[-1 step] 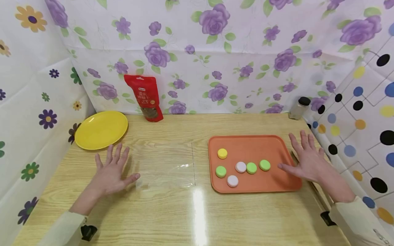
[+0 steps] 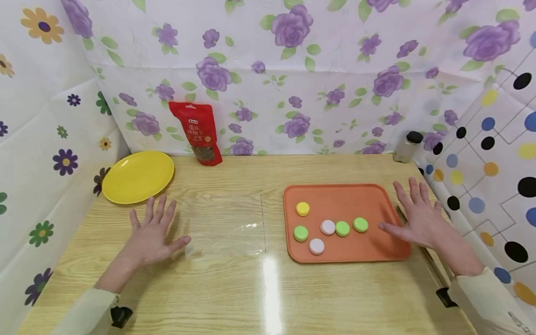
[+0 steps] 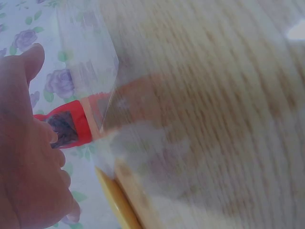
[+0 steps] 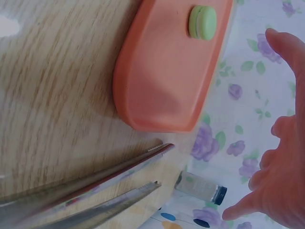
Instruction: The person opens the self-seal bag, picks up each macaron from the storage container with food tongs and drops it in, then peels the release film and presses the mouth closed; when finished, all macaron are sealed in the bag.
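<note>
My left hand hovers over the left side of the wooden table, fingers spread and holding nothing. Closest to it is a yellow plate, just beyond the fingertips. On the right, my right hand hangs with spread fingers over the right end of an orange tray. On that tray lie several macarons: a yellow one, two pale pink ones, and green ones such as the rightmost. Metal tongs lie beside the tray, partly hidden by the right forearm in the head view.
A red pouch leans against the flowered back cloth. At the back right corner stands a clear jar with a black lid. A transparent sheet lies on the table between the left hand and the tray. Patterned cloths border both sides.
</note>
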`<state>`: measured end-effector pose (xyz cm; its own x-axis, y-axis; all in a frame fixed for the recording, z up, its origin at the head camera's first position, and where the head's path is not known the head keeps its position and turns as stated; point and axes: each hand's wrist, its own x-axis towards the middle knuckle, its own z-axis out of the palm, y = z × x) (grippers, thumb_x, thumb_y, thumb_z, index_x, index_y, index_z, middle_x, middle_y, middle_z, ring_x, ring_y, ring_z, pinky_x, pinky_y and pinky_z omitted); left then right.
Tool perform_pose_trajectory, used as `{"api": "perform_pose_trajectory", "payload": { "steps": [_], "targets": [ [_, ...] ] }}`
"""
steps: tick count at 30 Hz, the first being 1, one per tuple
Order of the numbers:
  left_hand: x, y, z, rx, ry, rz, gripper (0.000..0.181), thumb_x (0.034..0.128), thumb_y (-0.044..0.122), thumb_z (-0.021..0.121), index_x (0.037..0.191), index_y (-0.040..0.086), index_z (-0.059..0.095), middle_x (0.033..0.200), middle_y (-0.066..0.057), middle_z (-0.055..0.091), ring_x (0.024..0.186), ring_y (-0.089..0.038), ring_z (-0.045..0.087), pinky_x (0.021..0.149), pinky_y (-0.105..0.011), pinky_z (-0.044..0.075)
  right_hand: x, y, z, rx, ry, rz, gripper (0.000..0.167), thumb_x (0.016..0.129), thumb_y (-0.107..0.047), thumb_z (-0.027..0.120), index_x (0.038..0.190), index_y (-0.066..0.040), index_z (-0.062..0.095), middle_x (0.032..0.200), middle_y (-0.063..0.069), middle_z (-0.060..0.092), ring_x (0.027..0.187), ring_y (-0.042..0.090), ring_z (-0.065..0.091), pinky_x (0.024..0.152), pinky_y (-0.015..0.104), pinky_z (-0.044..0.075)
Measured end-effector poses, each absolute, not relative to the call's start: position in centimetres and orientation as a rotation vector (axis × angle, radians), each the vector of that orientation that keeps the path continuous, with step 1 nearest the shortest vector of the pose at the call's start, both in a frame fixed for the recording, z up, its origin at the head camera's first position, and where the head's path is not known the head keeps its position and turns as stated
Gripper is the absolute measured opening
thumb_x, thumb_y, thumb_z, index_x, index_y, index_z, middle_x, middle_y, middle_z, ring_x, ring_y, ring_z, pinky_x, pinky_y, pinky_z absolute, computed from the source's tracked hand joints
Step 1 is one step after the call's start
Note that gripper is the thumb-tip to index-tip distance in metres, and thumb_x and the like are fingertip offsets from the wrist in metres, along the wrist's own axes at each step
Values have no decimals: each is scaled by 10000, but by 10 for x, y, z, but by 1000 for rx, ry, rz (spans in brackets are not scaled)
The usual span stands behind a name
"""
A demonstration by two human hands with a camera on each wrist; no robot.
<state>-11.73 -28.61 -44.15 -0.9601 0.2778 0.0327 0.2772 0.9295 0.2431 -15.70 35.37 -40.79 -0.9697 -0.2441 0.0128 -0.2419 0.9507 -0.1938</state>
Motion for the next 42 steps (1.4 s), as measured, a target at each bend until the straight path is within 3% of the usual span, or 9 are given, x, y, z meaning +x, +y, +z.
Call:
{"api": "perform_pose_trajectory", "payload": {
  "steps": [5, 8, 10, 12, 15, 19, 25, 32, 42],
  "targets": [
    [-118, -287, -442, 443, 3087, 409, 988, 941, 580, 585, 1561, -61, 159, 1610, -315, 23, 1461, -469, -135, 1015, -773, -118, -159, 349, -407, -437, 3092, -295, 1159, 845, -635, 689, 1598, -33, 45, 1597, 328, -101, 1440, 516, -126, 923, 862, 107],
    [-121, -285, -444, 500, 3147, 427, 851, 944, 451, 651, 1496, -104, 316, 1542, -347, 267, 1434, -525, 178, 1054, -773, 56, -159, 340, -406, -564, 3128, -318, 1071, 872, -552, 709, 1575, 30, 148, 1586, 357, 91, 1445, 538, 62, 982, 816, 145],
    [-123, -279, -444, 531, 3213, 470, 659, 928, 326, 701, 1375, -114, 496, 1309, -322, 564, 1184, -469, 552, 1011, -688, 338, -160, 326, -404, -717, 3171, -372, 946, 882, -426, 749, 1518, 96, 283, 1521, 364, 293, 1368, 536, 314, 1000, 758, 250],
    [-126, -271, -445, 549, 3280, 532, 436, 906, 223, 727, 1204, -85, 646, 1020, -227, 709, 819, -347, 679, 796, -560, 529, -162, 303, -401, -886, 3179, -460, 776, 877, -288, 778, 1435, 122, 429, 1410, 340, 471, 1216, 499, 517, 959, 674, 397],
    [-132, -253, -448, 566, 3304, 669, 238, 883, 145, 743, 1048, -27, 739, 830, -123, 735, 636, -245, 656, 591, -459, 545, -168, 253, -396, -1106, 3119, -547, 565, 880, -164, 778, 1331, 104, 569, 1276, 284, 612, 1010, 425, 661, 809, 545, 542],
    [-143, -231, -463, 665, 3251, 782, 303, 849, 123, 788, 1102, -34, 730, 1060, -177, 723, 971, -362, 673, 835, -508, 536, -178, 174, -395, -1229, 2951, -474, 462, 925, -206, 743, 1305, 27, 626, 1275, 193, 645, 997, 328, 686, 830, 453, 559],
    [-152, -208, -492, 753, 3070, 775, 604, 891, 282, 764, 1358, -52, 575, 1423, -305, 487, 1362, -492, 376, 1081, -664, 268, -195, 89, -420, -1202, 2769, -52, 579, 934, -362, 718, 1377, -16, 576, 1413, 156, 557, 1292, 311, 527, 985, 461, 482],
    [-151, -209, -498, 690, 3011, 739, 643, 944, 365, 682, 1465, 36, 498, 1553, -269, 327, 1457, -473, 180, 1047, -779, 32, -207, 56, -446, -1035, 2724, 115, 807, 874, -572, 706, 1467, -65, 500, 1536, 111, 429, 1434, 288, 346, 1082, 522, 369],
    [-153, -213, -499, 692, 3080, 793, 528, 976, 307, 641, 1424, 41, 551, 1525, -269, 375, 1431, -514, 214, 1029, -794, 19, -209, 45, -444, -1012, 2748, 202, 785, 842, -600, 717, 1423, -94, 564, 1521, 102, 452, 1426, 300, 357, 1105, 563, 314]
  ]
}}
